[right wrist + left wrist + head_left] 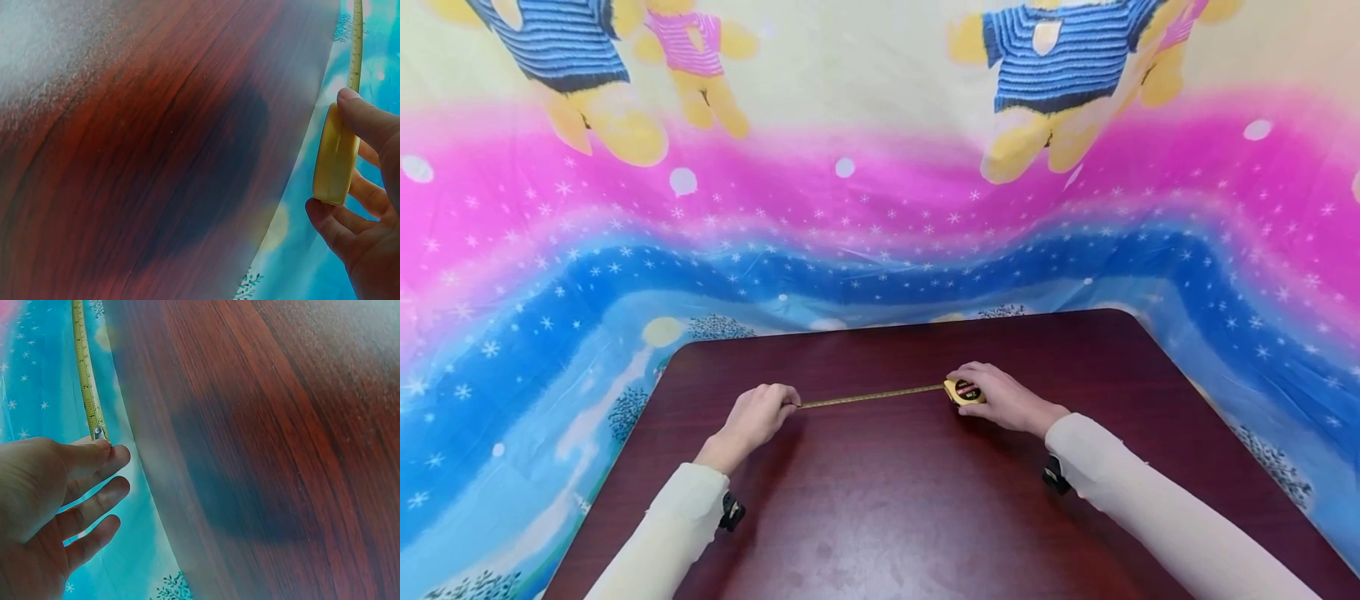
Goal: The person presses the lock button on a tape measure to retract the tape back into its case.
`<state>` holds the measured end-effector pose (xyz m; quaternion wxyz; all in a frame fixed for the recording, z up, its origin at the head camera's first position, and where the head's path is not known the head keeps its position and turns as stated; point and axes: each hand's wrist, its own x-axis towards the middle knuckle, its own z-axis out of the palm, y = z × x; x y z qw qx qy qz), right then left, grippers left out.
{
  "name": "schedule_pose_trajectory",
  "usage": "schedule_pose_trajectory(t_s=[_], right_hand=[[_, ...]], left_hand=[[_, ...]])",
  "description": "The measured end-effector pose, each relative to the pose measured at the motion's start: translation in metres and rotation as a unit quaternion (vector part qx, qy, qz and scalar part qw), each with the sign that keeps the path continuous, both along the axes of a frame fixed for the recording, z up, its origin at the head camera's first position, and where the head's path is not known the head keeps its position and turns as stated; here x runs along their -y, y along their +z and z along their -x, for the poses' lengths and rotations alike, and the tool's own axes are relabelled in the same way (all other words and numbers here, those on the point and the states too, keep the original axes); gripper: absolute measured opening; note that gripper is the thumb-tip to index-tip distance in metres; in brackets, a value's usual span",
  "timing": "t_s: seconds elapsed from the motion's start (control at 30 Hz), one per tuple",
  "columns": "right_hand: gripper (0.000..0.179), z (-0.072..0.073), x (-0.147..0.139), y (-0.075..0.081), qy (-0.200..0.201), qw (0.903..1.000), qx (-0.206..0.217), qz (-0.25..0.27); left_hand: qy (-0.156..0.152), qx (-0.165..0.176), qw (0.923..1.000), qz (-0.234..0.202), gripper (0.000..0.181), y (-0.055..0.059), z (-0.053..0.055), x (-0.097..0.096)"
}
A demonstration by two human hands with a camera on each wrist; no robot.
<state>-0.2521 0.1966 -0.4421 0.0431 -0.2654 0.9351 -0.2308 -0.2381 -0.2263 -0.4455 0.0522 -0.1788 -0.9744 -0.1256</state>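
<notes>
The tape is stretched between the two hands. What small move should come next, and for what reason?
Probably ease the right hand slowly toward the left hand, letting the blade return into the yellow case: the blade stretches between them, the right hand holds the case, and the left hand pinches the blade's end, which should help prevent snapping back.

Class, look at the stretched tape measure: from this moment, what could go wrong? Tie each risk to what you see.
1. The left hand pinches only the tip of the blade; if that slips, the blade might whip back toward the case.
2. The right hand has its thumb near where the blade leaves the case, so a sudden retraction could graze it.
3. The case is held above the table, so a loosened grip could drop it.
</notes>
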Motion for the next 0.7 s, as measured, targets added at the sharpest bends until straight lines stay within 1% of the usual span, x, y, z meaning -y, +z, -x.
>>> schedule_pose_trajectory(t_s=[0.3, 0.53, 0.7], right_hand=[[0.056, 0.0001, 0.0037, -0.0072, 0.001, 1.0000, 0.006, -0.003], [0.056, -0.0004, 0.0050, -0.0049, 0.005, 0.9999, 0.009, 0.000], [0.055, 0.0004, 0.0063, -0.0060, 0.016, 0.9998, 0.005, -0.004]], left_hand=[[0.001, 0.004, 1.0000, 0.003, 0.008, -0.0017, -0.0034, -0.0028], [-0.004, 0.000, 1.0000, 0.003, 0.007, -0.0027, -0.0023, -0.0029], [-0.003, 0.007, 0.9999, 0.009, 0.009, -0.0042, -0.0030, -0.0024]])
